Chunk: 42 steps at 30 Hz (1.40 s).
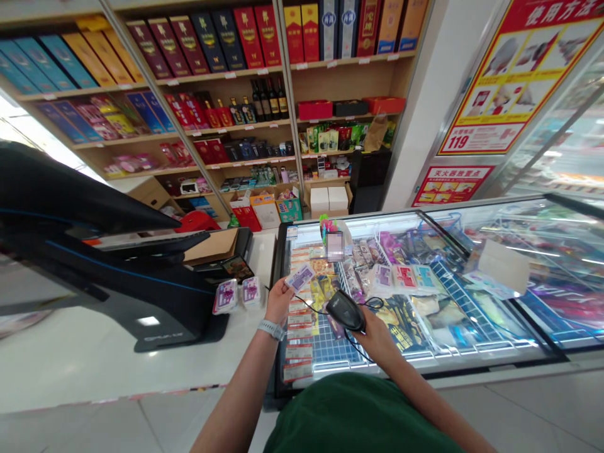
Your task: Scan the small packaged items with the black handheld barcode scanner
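Observation:
My left hand [279, 302], with a pale watch on its wrist, grips a small flat pack with a purple and white label [300, 277] by its near corner. A black handheld barcode scanner [346, 309] is wrapped in my right hand [375, 333]. Its head points toward the pack, with a gap between them, and a thin black cable [309, 305] runs from it to the left. On the freezer's glass top stand tubs with purple [382, 275], red [404, 277] and blue [425, 277] labels. Two clear tubs with purple labels [225, 296] [251, 291] sit on the white counter.
A chest freezer [325, 365] full of frozen packs lies under my hands. Left of it, the counter [94, 371] carries a black checkout terminal [136, 302]. An open white carton [503, 269] rests on the freezer at right. Shelves of boxed bottles [207, 38] line the back.

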Motion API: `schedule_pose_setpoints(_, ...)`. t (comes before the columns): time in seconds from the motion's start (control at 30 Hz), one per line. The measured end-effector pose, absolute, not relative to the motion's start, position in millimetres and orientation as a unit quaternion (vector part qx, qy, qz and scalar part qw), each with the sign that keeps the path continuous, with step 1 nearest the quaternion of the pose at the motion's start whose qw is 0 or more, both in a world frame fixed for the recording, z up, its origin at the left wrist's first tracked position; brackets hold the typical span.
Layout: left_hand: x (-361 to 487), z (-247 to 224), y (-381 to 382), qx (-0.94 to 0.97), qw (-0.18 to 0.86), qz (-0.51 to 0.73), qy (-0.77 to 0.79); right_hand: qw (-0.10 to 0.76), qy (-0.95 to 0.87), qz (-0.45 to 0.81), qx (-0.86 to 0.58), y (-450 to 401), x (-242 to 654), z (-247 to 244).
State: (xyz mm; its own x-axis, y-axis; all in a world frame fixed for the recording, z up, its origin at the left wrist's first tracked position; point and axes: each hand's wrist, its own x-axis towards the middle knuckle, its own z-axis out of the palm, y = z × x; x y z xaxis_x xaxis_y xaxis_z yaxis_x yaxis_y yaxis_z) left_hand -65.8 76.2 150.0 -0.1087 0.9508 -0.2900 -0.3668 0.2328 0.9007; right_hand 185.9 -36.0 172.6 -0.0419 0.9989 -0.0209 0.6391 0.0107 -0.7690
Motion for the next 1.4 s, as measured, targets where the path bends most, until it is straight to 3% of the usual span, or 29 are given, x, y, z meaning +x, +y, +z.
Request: schedule_pose_setpoints(1.4,-65.3,152.7,75.2,0.292,0.604,0.545,0.503,0.279,-0.662,0.314,-0.621,-38.0,188.1,174.2)
